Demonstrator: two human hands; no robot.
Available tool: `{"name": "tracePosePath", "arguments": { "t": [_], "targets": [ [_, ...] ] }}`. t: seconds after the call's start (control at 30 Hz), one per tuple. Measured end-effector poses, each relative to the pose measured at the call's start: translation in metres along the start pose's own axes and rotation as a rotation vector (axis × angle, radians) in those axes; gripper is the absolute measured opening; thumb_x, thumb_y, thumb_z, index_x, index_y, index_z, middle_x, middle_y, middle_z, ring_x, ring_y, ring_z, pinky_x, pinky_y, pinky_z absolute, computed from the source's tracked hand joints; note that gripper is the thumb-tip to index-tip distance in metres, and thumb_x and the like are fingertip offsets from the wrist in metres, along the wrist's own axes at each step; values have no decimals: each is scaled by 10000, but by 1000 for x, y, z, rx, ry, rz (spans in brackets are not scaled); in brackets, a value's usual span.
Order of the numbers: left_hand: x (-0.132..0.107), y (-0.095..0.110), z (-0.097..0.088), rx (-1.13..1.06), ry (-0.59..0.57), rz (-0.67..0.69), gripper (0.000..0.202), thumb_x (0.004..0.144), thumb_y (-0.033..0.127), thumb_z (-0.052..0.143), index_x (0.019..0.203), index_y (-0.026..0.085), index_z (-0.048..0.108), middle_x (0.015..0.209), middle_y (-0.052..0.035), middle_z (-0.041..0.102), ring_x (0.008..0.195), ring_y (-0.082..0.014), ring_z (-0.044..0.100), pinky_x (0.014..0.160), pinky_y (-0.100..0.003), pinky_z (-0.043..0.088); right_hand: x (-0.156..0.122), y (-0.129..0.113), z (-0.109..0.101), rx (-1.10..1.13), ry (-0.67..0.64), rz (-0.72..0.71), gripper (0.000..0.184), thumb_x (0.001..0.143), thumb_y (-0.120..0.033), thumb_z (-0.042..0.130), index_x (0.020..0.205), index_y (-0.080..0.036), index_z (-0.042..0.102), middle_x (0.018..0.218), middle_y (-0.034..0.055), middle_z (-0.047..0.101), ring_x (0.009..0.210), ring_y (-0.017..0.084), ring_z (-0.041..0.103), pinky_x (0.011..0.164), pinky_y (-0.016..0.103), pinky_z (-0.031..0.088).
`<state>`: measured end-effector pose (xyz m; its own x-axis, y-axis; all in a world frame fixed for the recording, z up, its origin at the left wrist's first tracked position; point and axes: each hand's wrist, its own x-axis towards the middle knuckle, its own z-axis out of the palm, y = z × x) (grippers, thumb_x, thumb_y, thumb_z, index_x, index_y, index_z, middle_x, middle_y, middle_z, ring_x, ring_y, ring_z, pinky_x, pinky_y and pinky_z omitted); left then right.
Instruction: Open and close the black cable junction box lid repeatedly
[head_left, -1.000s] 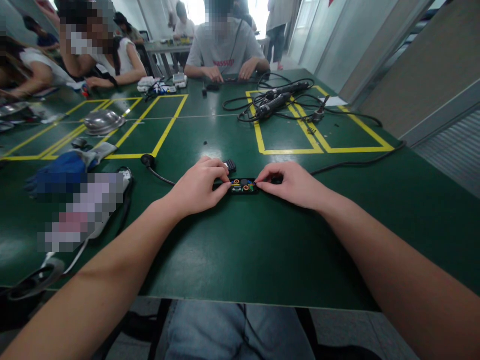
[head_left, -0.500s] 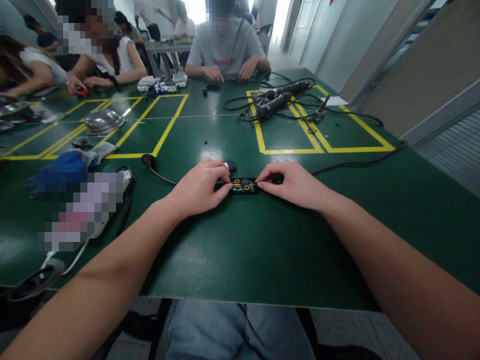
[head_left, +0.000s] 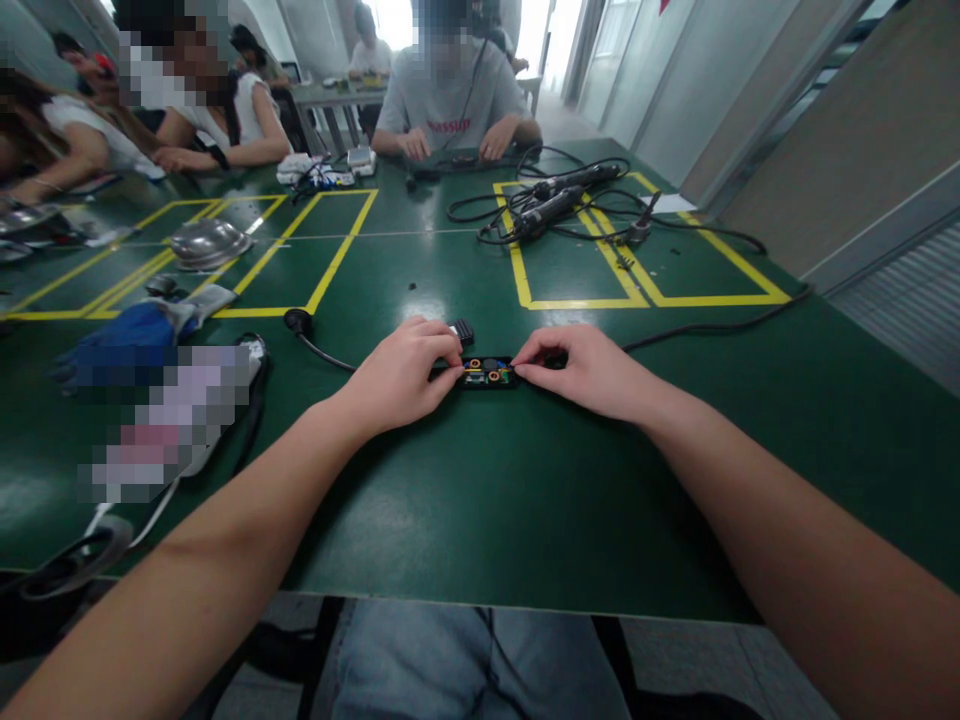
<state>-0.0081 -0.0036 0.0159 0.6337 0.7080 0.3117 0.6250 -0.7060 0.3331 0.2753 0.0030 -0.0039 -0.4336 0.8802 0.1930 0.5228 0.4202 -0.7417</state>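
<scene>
Lying on the green table in front of me is an open black casing (head_left: 487, 384) with a circuit board (head_left: 480, 371) inside, showing two copper-coloured coils. My left hand (head_left: 401, 375) is closed at its left end, with thumb and fingertips pinched together there. At the opposite end, my right hand (head_left: 589, 372) pinches the right edge in the same way. What exactly sits between the fingertips is partly hidden. A black power cord (head_left: 326, 352) with a plug (head_left: 298, 321) runs out left from under my left hand. Just beyond the casing lies a small black ribbed piece (head_left: 463, 332).
To the left lie a white power strip (head_left: 199, 455), blue gloves (head_left: 131, 335) and a metal bowl (head_left: 210, 243). Tangled black cables with dark handles (head_left: 555, 205) rest at the far right. A person (head_left: 457, 100) sits opposite; others work at the left.
My hands and the casing have hardly moved. Across the table, the co-workers' hands have shifted slightly; at the far left, a hand now holds a red object up.
</scene>
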Motion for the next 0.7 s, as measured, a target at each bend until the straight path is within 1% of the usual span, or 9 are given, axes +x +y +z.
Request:
{"name": "tracePosePath", "arguments": {
  "t": [0.1,0.17,0.23,0.27,0.4,0.47,0.57,0.63,0.7],
  "targets": [
    [-1,1,4,35,49,-22,182,1035,275,670,924,205,796,1266,-126,794,1205,-324,686,1104,-546,556,0,0,0,10,-8,5,110,908,-321,771,880,-248,849,831,26,819,770,216,717,760,367,561],
    [0,1,9,72,129,-89,205,1051,270,647,1095,219,841,1392,-136,766,1300,-345,662,1146,-577,537,0,0,0,0,-3,6,96,906,-298,770,880,-248,848,830,24,815,767,214,711,761,367,561],
    [1,0,13,81,191,-184,334,1074,258,614,1339,250,818,1491,-134,738,1383,-354,642,1189,-600,520,0,-2,1,-12,3,0,92,910,-275,763,882,-247,846,836,26,810,774,213,709,774,368,564],
    [2,-1,15,70,191,-230,377,1079,267,615,1409,265,799,1522,-130,731,1409,-357,640,1208,-608,514,-1,-2,1,-19,4,-3,94,913,-264,757,881,-247,844,841,28,808,783,215,711,783,368,567],
    [5,-10,15,-29,73,-345,332,1060,330,686,1341,270,853,1490,-112,778,1382,-353,708,1232,-592,529,-2,-6,4,-64,16,-11,117,924,-245,733,966,-248,843,881,35,800,815,224,713,792,363,568],
    [6,-13,14,-40,67,-386,327,1043,306,706,1332,265,855,1432,-98,816,1345,-343,740,1216,-557,551,-3,-8,6,-91,29,-21,197,930,-245,719,1089,-242,835,909,36,793,816,223,708,799,363,569],
    [6,-12,13,8,93,-430,329,1040,259,697,1333,258,847,1391,-93,839,1329,-351,742,1197,-551,559,-4,-9,9,-126,40,-28,321,935,-242,691,1241,-227,789,917,33,778,802,219,697,809,368,566],
    [6,-10,13,21,120,-403,330,1056,240,668,1339,238,836,1386,-105,837,1315,-349,739,1187,-554,559,-5,-9,10,-139,44,-28,374,936,-251,680,1302,-216,751,919,35,769,806,226,691,818,379,566],
    [5,-6,13,1,164,-315,328,1073,241,644,1348,215,821,1370,-116,835,1294,-338,738,1176,-550,563,-7,-9,9,-144,36,-36,465,918,-255,685,1381,-216,703,955,43,768,838,240,693,845,397,571]
  ]
}}
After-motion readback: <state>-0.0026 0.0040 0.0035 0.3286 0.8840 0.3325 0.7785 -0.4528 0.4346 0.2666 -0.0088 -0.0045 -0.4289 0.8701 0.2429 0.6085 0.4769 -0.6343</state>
